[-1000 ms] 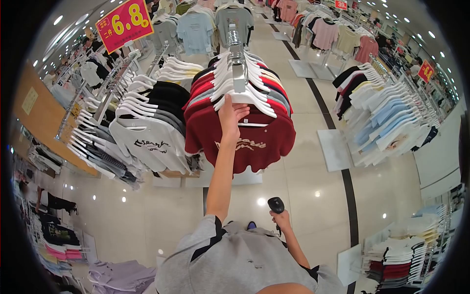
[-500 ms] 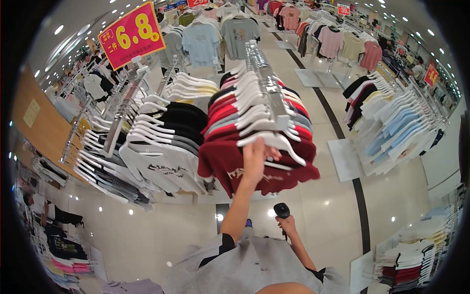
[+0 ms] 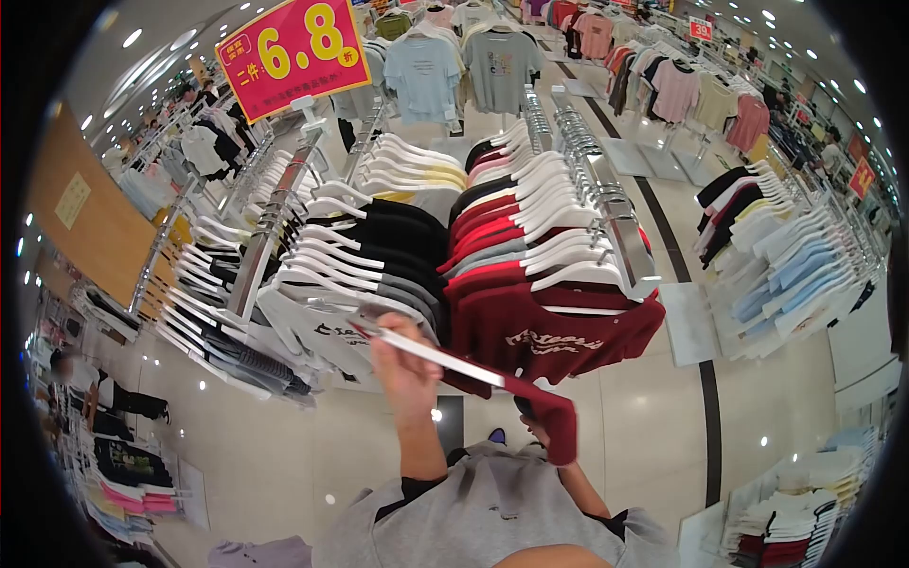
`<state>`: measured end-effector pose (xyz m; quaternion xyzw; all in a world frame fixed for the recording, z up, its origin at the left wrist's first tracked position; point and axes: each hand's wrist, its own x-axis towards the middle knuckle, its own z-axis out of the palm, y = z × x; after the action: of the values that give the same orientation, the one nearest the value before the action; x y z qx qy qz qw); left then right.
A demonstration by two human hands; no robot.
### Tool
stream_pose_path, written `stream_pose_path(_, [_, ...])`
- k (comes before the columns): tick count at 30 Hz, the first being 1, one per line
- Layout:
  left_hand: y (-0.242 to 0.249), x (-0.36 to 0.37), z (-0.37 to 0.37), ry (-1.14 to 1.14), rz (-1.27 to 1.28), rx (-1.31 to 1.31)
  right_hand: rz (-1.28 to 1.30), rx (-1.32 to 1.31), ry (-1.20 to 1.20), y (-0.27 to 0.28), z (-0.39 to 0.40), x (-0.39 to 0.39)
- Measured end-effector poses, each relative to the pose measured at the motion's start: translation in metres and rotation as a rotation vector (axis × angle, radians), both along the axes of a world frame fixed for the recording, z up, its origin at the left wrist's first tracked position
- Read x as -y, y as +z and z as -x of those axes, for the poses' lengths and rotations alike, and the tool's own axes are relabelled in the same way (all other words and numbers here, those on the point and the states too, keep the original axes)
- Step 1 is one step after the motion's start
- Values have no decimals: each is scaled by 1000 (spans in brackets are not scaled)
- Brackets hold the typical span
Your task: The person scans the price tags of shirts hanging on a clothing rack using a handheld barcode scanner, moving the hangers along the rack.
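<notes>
My left hand (image 3: 405, 369) is closed round a white hanger (image 3: 440, 357), off the rack and seen almost edge-on. A dark red shirt (image 3: 552, 417) hangs from it, its sleeve reaching right in front of my right hand (image 3: 536, 428). Only part of my right hand shows, by a black handheld scanner (image 3: 523, 405) mostly hidden behind the cloth; its fingers are largely covered. Just beyond, another dark red shirt with white lettering (image 3: 559, 331) hangs at the front of the metal rack (image 3: 620, 237). Left of it is a white lettered shirt (image 3: 331, 331).
A red price sign (image 3: 294, 57) stands above the left rack bar (image 3: 275, 227). More clothes racks line the right, with light blue shirts (image 3: 767, 270). Folded clothes (image 3: 791, 521) lie at the lower right. Another person (image 3: 90, 374) is at the far left.
My left hand has moved left and down with a hanger and dark red shirt, now off the rack. The shirt now partly covers my right hand and the scanner. The view has shifted.
</notes>
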<state>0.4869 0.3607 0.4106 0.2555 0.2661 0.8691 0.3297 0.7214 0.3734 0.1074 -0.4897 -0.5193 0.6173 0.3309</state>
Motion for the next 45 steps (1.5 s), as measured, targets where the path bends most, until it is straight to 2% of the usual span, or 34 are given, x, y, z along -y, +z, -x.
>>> stream_pose_path(1, [-4, 5, 20, -12, -63, 112, -16, -175, -30, -26, 1, 0])
stream_pose_path(2, [-5, 8, 35, 3, -114, 159, -224, -171, 32, -48, -6, -3])
stream_pose_path(3, [-5, 12, 47, 11, -110, 160, -438, -180, 51, -30, 3, -10])
stream_pose_path(5, [-2, 15, 67, 221, -118, 52, -224, 236, 88, -5, 6, -9])
stream_pose_path(6, [0, 15, 74, 295, -89, 73, -222, 236, 96, -1, 7, -14])
stream_pose_path(8, [2, 15, 93, 387, -75, 54, -34, 352, 220, 3, 7, -20])
stream_pose_path(14, [-6, -8, 163, 605, 188, 240, -95, 221, 217, -18, 1, -46])
stream_pose_path(18, [-23, -20, 180, 554, 102, 176, -89, 276, 233, -21, -10, -55])
stream_pose_path(21, [-21, -32, 189, 625, 212, 157, -21, 283, 212, -24, -20, -56])
stream_pose_path(23, [-40, -40, 214, 593, 240, 36, -16, 243, 195, -25, -26, -57])
stream_pose_path(25, [-34, -48, 209, 623, 200, -36, -36, 237, 204, -29, -32, -60])
stream_pose_path(28, [-25, -55, 183, 675, 131, 59, -28, 233, 199, -28, -32, -64])
stream_pose_path(31, [-64, -40, 157, 782, 346, -197, 7, 272, 195, -18, -36, -66])
stream_pose_path(32, [-52, -41, 108, 804, 399, -275, 22, 293, 205, -17, -35, -68])
stream_pose_path(33, [-79, -43, 89, 722, 396, -344, 22, 289, 197, -18, -34, -69])
stream_pose_path(34, [-76, -51, 42, 625, 416, -353, -1, 245, 159, -21, -34, -68])
stream_pose_path(35, [-84, -60, 1, 435, 346, -332, -20, 205, 121, -24, -36, -65])
stream_pose_path(36, [-97, -64, -33, 172, 446, -440, -69, 147, 65, -27, -37, -65])
stream_pose_path(37, [-116, -72, -66, -74, 479, -428, -63, 158, 57, -27, -41, -65])
stream_pose_path(38, [-153, -81, -87, -218, 475, -834, -82, 148, -30, -23, -44, -66])
stream_pose_path(39, [-168, -88, -112, -441, 570, -930, -102, 138, -117, -19, -46, -68])
stream_pose_path(40, [-198, -98, -127, -482, 569, -1247, -48, 74, -244, -6, -48, -69])
stream_pose_path(41, [-249, -111, -138, -600, 559, -1245, -65, 34, -354, -5, -53, -71])
stream_pose_path(42, [-280, -120, -141, -614, 669, -1192, -36, -2, -461, -13, -63, -77])
stream_pose_path(45, [-347, -133, -130, -646, 899, -1122, -31, -210, -772, -21, -97, -102])
